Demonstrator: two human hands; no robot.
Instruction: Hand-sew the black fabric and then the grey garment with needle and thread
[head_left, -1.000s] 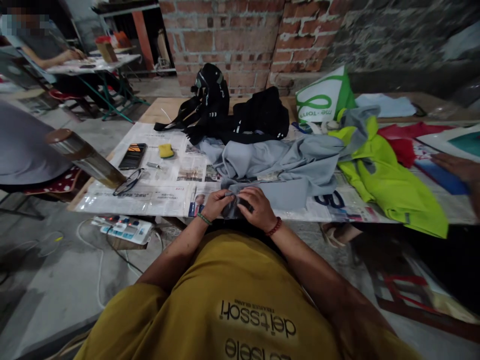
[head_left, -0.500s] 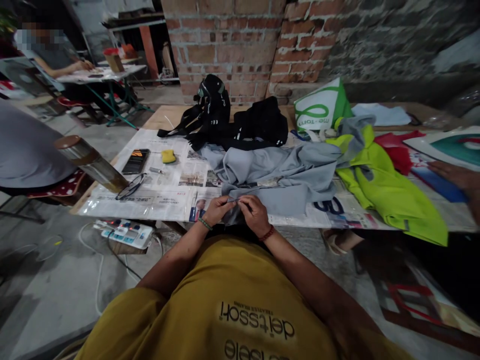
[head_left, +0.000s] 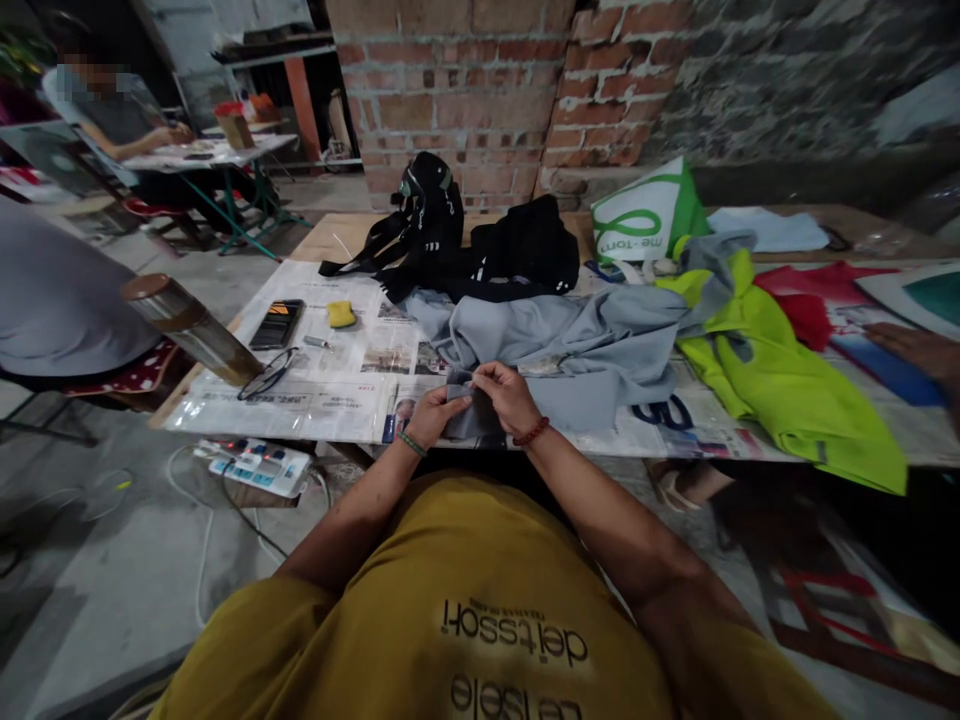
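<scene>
A grey cloth garment (head_left: pixel 555 330) lies rumpled over the newspaper-covered table, its near edge at my hands. My left hand (head_left: pixel 433 415), with a green bead bracelet, pinches a fold of that garment between thumb and fingers. Close beside it on the right is my right hand (head_left: pixel 510 402), wearing a red bead bracelet. Its thumb and forefinger are pressed together at the top of the fold; whatever is between them is too small to make out.
On the left stand a tea flask (head_left: pixel 191 330), glasses (head_left: pixel 268 374), a phone (head_left: pixel 277 324) and a yellow sponge (head_left: pixel 341 314). Black bags (head_left: pixel 525 245) sit behind. A neon-yellow garment (head_left: pixel 780 370) lies right, near another person's hand (head_left: pixel 911 345) and an iron (head_left: pixel 926 300). Below is a power strip (head_left: pixel 259 467).
My right hand has risen slightly and moved up off the left fingertips. More of the grey fold now shows between my hands. On the right, the iron has shifted rightward.
</scene>
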